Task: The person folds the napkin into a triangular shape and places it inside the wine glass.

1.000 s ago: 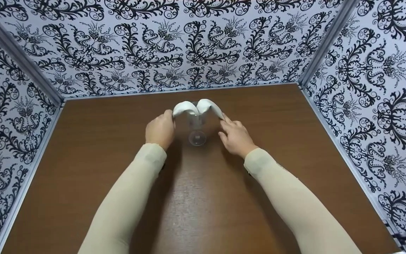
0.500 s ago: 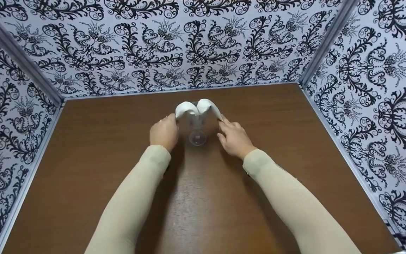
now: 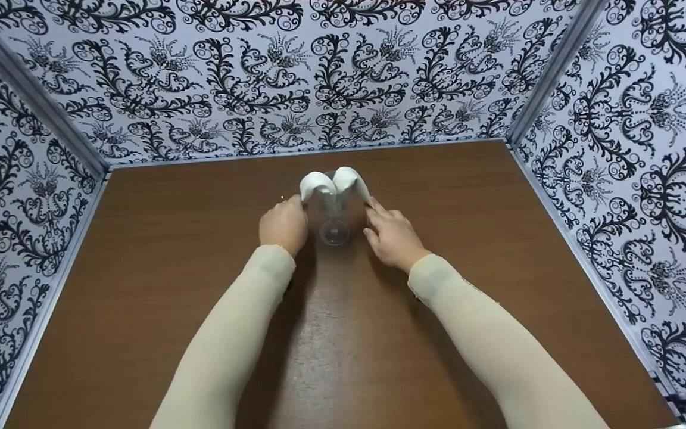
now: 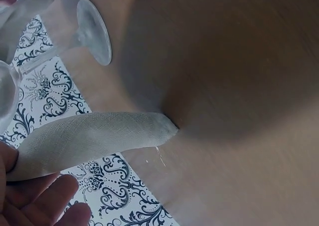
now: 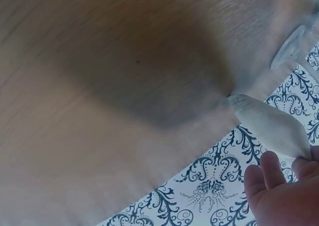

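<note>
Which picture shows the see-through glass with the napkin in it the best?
The head view. There the whole wine glass stands on the table, the white napkin drooping over both sides. The left wrist view shows only its foot and stem. The right wrist view shows just an edge of the foot.

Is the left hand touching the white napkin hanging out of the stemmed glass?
Touching. The left wrist view shows the left hand with fingers against the white napkin end.

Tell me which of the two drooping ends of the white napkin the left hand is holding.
The left hand holds the napkin end that droops over the near-left side of the glass. The other end hangs toward the right hand.
</note>
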Demonstrator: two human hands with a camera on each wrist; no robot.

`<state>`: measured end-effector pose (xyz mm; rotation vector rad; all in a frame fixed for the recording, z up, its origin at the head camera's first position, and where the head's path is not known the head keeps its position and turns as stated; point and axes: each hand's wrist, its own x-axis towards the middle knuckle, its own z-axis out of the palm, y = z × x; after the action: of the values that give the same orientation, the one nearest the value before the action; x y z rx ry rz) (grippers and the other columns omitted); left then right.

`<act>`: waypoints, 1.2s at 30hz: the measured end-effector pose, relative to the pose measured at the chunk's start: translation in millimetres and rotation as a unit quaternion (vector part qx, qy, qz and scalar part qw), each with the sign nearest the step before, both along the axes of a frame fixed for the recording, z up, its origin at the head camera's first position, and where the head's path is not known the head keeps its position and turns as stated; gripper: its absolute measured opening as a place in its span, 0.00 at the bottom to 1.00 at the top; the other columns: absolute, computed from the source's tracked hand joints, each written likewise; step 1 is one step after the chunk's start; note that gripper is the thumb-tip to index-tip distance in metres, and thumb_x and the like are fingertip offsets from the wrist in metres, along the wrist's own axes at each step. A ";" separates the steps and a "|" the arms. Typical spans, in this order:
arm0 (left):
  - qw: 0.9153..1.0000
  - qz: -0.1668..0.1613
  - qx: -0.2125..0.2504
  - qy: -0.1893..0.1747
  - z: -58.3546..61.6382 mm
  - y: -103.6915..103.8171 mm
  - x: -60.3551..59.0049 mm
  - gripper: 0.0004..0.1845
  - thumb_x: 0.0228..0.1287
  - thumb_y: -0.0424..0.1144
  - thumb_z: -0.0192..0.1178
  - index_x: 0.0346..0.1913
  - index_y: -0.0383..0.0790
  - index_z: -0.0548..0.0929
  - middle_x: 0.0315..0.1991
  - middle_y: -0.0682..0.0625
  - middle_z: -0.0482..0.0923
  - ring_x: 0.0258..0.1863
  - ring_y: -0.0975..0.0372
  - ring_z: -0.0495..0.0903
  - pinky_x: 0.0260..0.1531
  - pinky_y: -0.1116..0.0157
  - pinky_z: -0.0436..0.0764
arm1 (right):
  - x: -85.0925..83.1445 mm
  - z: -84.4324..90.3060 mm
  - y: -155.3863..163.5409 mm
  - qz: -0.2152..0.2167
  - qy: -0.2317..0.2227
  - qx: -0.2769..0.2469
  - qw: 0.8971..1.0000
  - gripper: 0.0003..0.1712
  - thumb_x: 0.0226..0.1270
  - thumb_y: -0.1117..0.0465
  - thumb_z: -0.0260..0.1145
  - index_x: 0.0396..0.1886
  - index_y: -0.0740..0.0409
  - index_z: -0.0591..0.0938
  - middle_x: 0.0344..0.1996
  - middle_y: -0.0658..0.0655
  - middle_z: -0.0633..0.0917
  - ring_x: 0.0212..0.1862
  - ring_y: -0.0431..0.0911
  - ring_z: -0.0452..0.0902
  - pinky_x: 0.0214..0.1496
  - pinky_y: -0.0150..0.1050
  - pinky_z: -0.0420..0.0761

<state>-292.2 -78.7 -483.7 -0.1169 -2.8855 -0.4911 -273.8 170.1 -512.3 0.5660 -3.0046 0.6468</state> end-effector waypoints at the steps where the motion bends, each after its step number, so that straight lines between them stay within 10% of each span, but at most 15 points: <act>1: 1.000 0.001 0.001 -0.001 -0.1 0.6 -0.1 0.14 0.80 0.43 0.56 0.45 0.35 0.86 0.41 0.35 0.90 0.41 0.40 0.90 0.39 0.40 0.86 | 0.2 0.1 -0.3 0.001 0.001 0.001 1.000 0.33 0.84 0.53 0.56 0.81 0.60 0.67 0.84 0.56 0.59 0.75 0.66 0.68 0.80 0.60 0.64; 36: 0.997 -0.011 -0.042 -0.062 6.9 10.4 -2.6 0.15 0.81 0.34 0.48 0.49 0.34 0.86 0.44 0.37 0.90 0.43 0.43 0.90 0.44 0.44 0.88 | 6.5 -0.3 -6.3 0.001 -0.008 -0.002 1.000 0.33 0.84 0.51 0.55 0.81 0.59 0.67 0.83 0.58 0.63 0.75 0.64 0.69 0.79 0.60 0.66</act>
<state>-294.8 -68.3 -476.8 -0.1346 -3.0303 -0.3941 -267.3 163.8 -512.7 0.5662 -3.0176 0.6621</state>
